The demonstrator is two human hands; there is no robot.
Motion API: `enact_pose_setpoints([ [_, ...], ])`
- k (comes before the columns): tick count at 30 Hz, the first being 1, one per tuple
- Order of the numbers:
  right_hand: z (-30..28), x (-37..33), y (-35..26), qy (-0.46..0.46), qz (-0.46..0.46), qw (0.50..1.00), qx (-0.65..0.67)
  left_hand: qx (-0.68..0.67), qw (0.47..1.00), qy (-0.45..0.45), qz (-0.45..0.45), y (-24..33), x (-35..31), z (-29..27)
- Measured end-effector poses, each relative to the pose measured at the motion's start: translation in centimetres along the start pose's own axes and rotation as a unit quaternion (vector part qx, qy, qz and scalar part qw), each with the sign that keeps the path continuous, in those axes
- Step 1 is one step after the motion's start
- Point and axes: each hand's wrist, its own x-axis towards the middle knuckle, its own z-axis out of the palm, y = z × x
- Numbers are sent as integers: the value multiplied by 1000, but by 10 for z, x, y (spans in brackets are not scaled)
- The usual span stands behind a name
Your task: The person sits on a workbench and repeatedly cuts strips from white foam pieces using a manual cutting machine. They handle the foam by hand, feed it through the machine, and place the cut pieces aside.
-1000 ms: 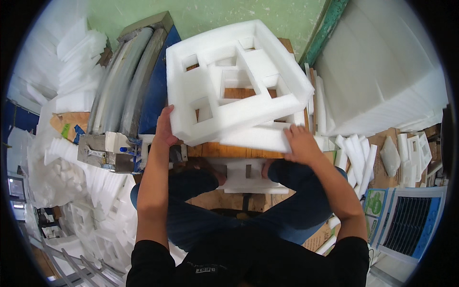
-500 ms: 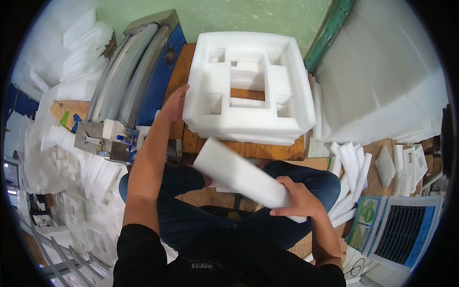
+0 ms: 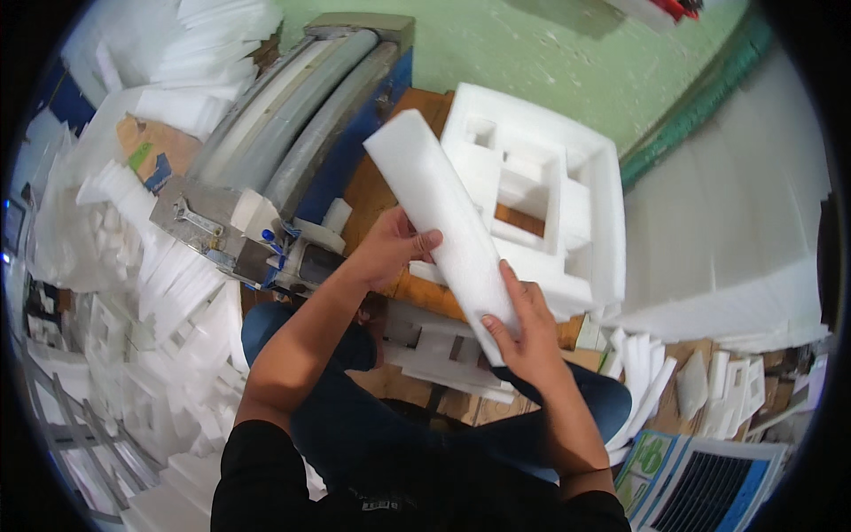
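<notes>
Beside a roller machine (image 3: pixel 306 120), the left hand (image 3: pixel 387 251) pinches a white foam strip (image 3: pixel 450 211) (slanting over a wooden table (image 3: pixel 372 202)); the right hand (image 3: pixel 532 341), fingers part-spread, grips its near end; contact with the recessed foam block (image 3: pixel 576 200) is unclear.

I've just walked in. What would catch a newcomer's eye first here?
Probably the long white strip, held slantwise mid-picture in a two-handed grip. Just behind it, to the right, a chunky white frame with square-cut openings sits on the wooden table. At the upper left, a machine with long grey rollers stands out among the white foam.
</notes>
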Motion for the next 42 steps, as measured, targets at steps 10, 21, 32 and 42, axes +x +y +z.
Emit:
enact_pose_setpoints([
  [10,-7,196,-26,-39,-189,976,-102,-103,977,178,60,-2,38,-65],
  [21,76,338,-49,-143,-292,928,-182,357,906,219,55,-2,35,-88],
  [32,162,418,-82,-120,-350,919,-132,367,915,167,6,11,32,-93],
  [42,250,502,-139,-74,-399,905,-127,360,915,175,43,-9,45,-96],
])
